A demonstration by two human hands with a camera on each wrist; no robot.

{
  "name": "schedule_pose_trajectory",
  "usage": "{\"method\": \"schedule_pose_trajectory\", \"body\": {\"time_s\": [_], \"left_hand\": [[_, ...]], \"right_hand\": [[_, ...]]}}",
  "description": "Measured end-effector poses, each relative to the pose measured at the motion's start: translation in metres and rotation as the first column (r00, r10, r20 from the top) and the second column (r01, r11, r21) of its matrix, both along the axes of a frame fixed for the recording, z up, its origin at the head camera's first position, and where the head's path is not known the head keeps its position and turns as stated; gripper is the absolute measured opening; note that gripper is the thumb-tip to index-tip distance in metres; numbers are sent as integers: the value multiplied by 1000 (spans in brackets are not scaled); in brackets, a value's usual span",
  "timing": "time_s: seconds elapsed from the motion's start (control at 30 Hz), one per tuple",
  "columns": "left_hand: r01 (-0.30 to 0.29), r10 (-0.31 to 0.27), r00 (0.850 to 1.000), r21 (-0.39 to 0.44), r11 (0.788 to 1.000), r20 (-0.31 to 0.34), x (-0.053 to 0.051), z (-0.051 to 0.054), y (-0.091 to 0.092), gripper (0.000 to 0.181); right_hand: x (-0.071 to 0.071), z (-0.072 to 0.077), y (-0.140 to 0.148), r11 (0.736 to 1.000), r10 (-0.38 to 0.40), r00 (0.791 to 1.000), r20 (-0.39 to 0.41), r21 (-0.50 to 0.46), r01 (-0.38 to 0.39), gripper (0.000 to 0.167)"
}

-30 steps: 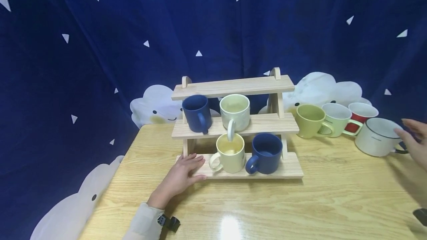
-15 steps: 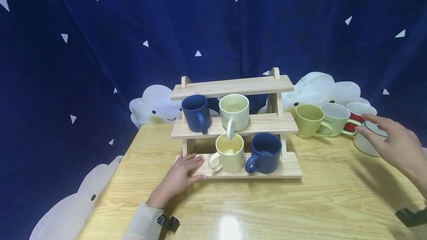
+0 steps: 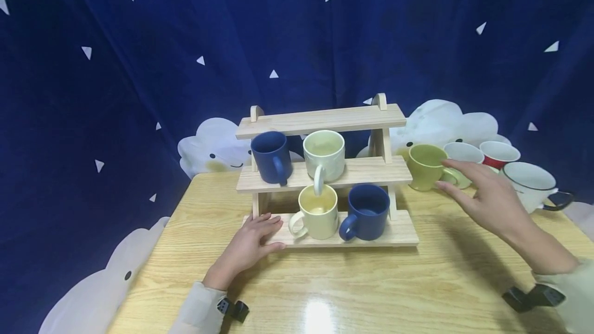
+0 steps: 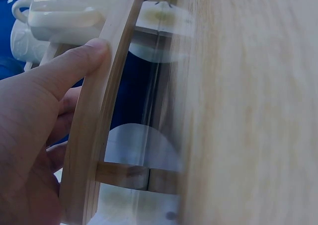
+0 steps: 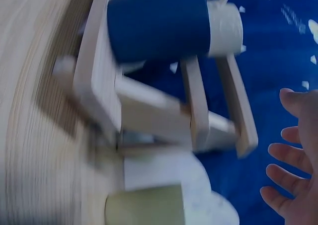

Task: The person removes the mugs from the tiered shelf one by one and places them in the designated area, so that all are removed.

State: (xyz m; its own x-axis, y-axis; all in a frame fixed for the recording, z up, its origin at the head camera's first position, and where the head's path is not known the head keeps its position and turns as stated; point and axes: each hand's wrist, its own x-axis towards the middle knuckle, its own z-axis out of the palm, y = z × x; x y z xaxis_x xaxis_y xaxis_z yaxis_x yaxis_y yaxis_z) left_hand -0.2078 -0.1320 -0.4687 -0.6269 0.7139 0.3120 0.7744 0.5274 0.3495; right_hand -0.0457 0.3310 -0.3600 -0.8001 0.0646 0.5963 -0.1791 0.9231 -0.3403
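Note:
A three-tier wooden shelf rack stands mid-table. My left hand rests on the left end of its bottom board, with the thumb along the front edge. My right hand hovers over the table, fingers spread and holding nothing, its fingertips nearest the olive-green mug. Just behind that hand, a pale green mug is partly hidden. On the bottom board are a cream mug and a navy mug. The middle board bears another navy mug and a pale embossed mug.
A red mug with a white inside and a white dark-rimmed mug stand at the right, beyond my right hand. A dark blue curtain hangs behind the table. Cloud-shaped pieces line the back.
My right hand has swept left from beside the white dark-rimmed mug, passing in front of it, to the olive-green mug. The left hand has stayed on the rack.

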Motion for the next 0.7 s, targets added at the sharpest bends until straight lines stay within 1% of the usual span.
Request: {"method": "schedule_pose_trajectory", "body": {"time_s": [0.27, 0.5, 0.7], "left_hand": [[0, 0, 1000, 1, 1000, -3, 1, 0, 0, 61], [-9, 9, 1000, -9, 1000, -2, 1, -1, 0, 62], [-6, 6, 1000, -11, 1000, -1, 0, 0, 0, 62]], "right_hand": [[-10, 6, -44, 998, 66, 998, -16, 20, -66, 53], [-19, 13, -78, 987, 156, 985, -72, 39, -154, 50], [-31, 12, -104, 983, 182, 980, -85, 42, -179, 50]]}}
